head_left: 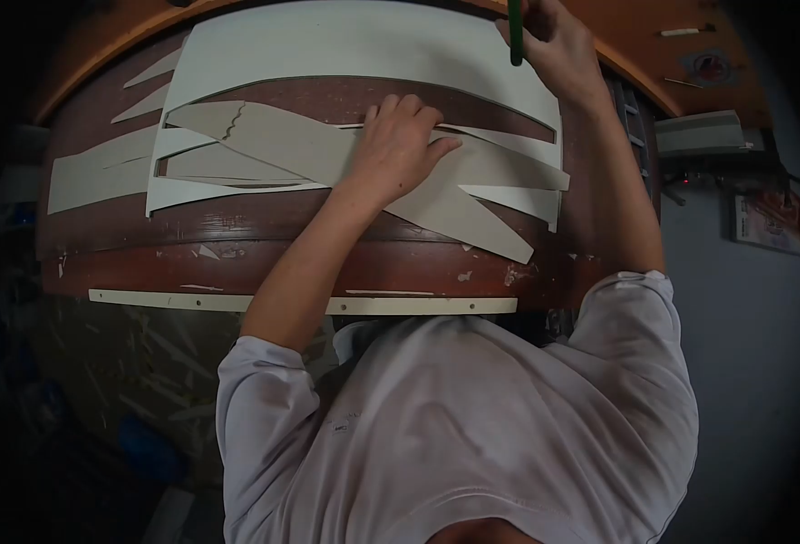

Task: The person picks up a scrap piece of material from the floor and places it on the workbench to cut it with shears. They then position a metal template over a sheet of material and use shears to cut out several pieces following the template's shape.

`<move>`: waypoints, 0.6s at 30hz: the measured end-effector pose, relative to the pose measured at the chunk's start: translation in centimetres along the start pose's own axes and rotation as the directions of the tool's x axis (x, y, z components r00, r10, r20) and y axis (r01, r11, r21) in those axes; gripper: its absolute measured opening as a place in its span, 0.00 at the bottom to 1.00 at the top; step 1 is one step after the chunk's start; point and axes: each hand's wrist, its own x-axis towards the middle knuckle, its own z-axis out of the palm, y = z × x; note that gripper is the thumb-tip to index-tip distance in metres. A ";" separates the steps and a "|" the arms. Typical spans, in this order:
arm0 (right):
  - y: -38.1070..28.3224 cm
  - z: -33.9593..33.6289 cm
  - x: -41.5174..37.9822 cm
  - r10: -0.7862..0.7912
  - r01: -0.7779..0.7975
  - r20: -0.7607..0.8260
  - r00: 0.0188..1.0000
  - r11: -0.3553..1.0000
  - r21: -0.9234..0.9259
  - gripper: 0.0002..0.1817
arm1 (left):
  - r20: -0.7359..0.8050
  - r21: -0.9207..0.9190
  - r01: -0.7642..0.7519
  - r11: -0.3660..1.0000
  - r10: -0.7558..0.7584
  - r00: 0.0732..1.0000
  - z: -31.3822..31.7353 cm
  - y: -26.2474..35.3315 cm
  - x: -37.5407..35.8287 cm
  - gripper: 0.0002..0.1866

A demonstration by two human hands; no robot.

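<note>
My left hand (400,150) lies flat with fingers spread on a grey-beige cut piece (472,218), which crosses other pale strips on the dark red work surface. Under these pieces is a large white sheet (345,45) with long curved openings cut in it. At the top right my right hand (558,45) is raised over the sheet's right end, fingers closed round a green stick-like tool (515,32) that points down. The tool's upper end is cut off by the frame edge. A wavy dark line runs across the left part of the beige pieces.
A pale strip with holes (400,306) runs along the near table edge (200,258). Another beige piece (101,172) lies at the left, with pointed offcuts (141,104) above it. Scraps litter the floor at lower left. Small tools (681,32) lie on the orange surface at upper right.
</note>
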 end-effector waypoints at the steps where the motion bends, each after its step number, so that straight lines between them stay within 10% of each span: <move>1: -0.9 -2.1 -2.4 0.022 -0.022 -0.021 1.000 1.000 0.002 0.23 | 0.014 0.000 -0.028 1.000 0.028 1.000 1.7 1.9 0.9 0.19; 5: 5.3 -11.2 -9.5 -0.144 0.146 -0.158 0.977 0.989 0.005 0.32 | 0.059 0.034 -0.090 0.995 0.088 0.994 8.1 8.4 4.6 0.22; 10: 10.9 -18.4 -15.3 0.236 -0.251 0.199 0.951 0.966 0.055 0.36 | 0.163 0.031 0.113 0.993 -0.116 0.980 10.3 10.9 7.4 0.22; 18: 14.7 -20.3 -14.1 0.430 -0.511 0.746 0.508 0.848 -0.141 0.48 | 0.308 0.004 0.181 0.983 -0.174 0.936 8.6 11.2 8.4 0.23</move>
